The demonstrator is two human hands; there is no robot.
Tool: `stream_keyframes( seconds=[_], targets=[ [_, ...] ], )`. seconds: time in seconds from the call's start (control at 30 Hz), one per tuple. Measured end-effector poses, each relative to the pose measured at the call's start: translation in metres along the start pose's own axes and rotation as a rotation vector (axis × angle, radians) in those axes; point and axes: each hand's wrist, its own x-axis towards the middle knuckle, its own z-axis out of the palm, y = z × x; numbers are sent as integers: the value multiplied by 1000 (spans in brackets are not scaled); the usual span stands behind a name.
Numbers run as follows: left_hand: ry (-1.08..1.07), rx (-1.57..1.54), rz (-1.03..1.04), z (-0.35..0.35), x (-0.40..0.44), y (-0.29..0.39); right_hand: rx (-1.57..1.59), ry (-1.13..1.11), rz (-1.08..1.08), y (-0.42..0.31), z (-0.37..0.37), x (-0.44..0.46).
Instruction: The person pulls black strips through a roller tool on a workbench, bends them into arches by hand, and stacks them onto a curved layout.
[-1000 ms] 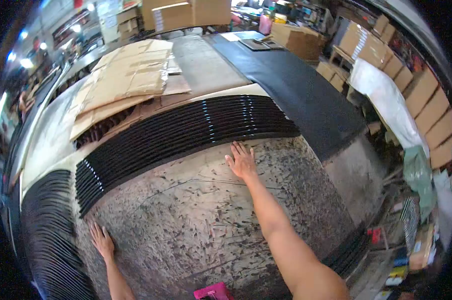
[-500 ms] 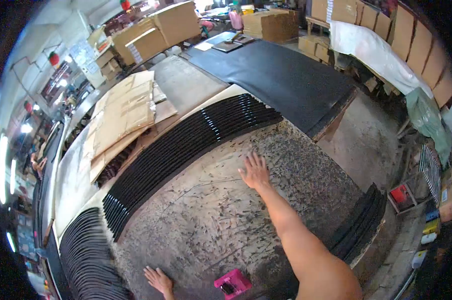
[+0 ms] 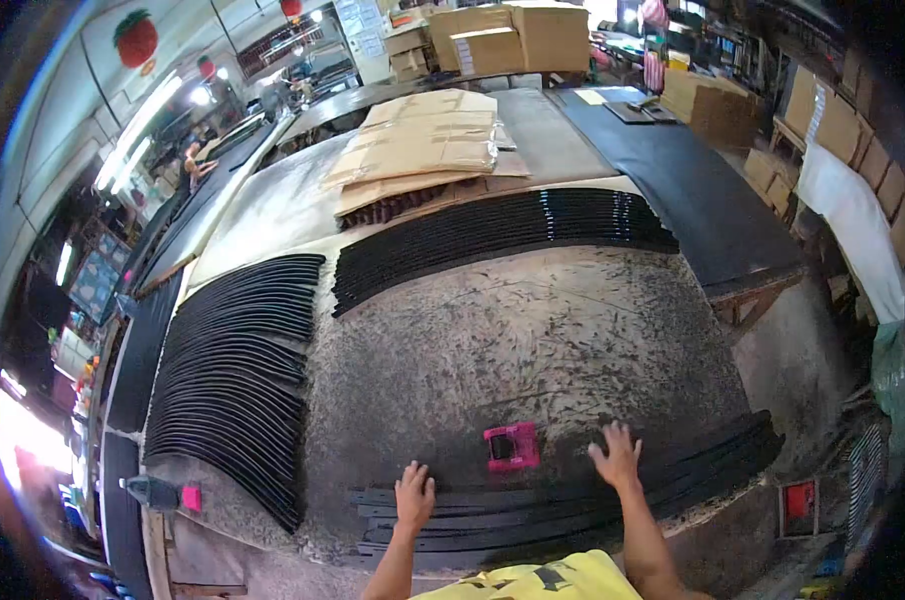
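At the front of the stained table (image 3: pixel 453 370), my left hand (image 3: pixel 414 496) is open over the left part of a row of long flat black strips (image 3: pixel 493 525); I cannot tell whether it touches them. My right hand (image 3: pixel 619 454) is open, fingers apart, by the far side of the same strips. Between the hands lies a bright pink block (image 3: pixel 522 445) with a small black piece on it. Neither hand holds anything. Thin black strips (image 3: pixel 238 370) lie in rows on the left, and a long bundle of black strips (image 3: pixel 503 223) runs along the far side.
Flattened cardboard (image 3: pixel 413 145) is stacked beyond the far bundle. A black-covered table (image 3: pixel 693 190) adjoins at the right. A dark tool (image 3: pixel 151 491) and a small pink block (image 3: pixel 192 497) sit at the left corner. A person (image 3: pixel 197 165) is far off at left.
The view has swung left and shows more of the near edge. My right hand has drawn back from mid-table to the front strips. My left hand is now over strips too.
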Motion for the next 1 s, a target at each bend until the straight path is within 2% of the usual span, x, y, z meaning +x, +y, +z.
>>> stream_keyframes(
  seconds=[0.07, 0.17, 0.37, 0.47, 0.6, 0.7, 0.83, 0.97, 1.0],
  targets=[
    [-42, 0, 67, 3, -31, 10, -37, -148, -104, -8, -5, -48],
    [-32, 52, 172, -2, -67, 31, -180, -210, -163, -22, -6, -88],
    [-29, 118, 288, 3, -63, 21, -221, -105, -207, -19, 8, -89],
    [-49, 98, 345, -4, -51, 17, -351, -4, -259, -21, 7, -85],
    [46, 60, 541, -13, -36, 17, -171, -18, -300, -6, 12, -77],
    [-72, -25, 533, -21, -28, 19, -152, -51, -298, 3, 17, -72],
    [-146, 7, 597, -27, -11, 11, -299, 1, -361, 1, 15, -76],
    [-259, 100, 527, -24, 4, 11, -324, -43, -359, 2, 25, -74],
    [-205, 92, 529, -25, 1, 22, -313, -15, -393, 8, 34, -69]
  ],
)
